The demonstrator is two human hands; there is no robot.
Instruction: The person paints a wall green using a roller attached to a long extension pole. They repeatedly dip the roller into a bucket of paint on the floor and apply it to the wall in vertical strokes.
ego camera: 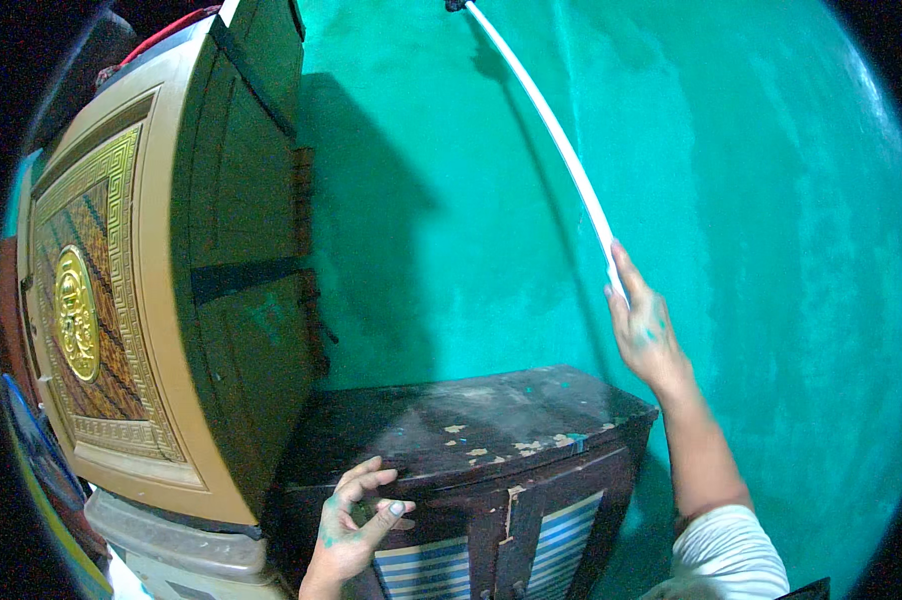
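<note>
My right hand (646,326) is closed around the lower end of a long white pole (563,154), which slants up to the left in front of a green painted wall (631,150). A dark, lumpy thing (456,4) sits at the pole's top end, cut by the picture's edge; I cannot tell its kind. My left hand (353,517) holds nothing that shows, its fingers apart and curled, in front of the front edge of a dark wooden cabinet (511,412). Green paint marks show on both hands.
A tall cupboard (158,315) with a gold oval emblem stands at the left on a grey plastic base (180,532). The dark cabinet has chipped top edges and striped door panels (563,540). Red cloth (169,34) lies atop the cupboard.
</note>
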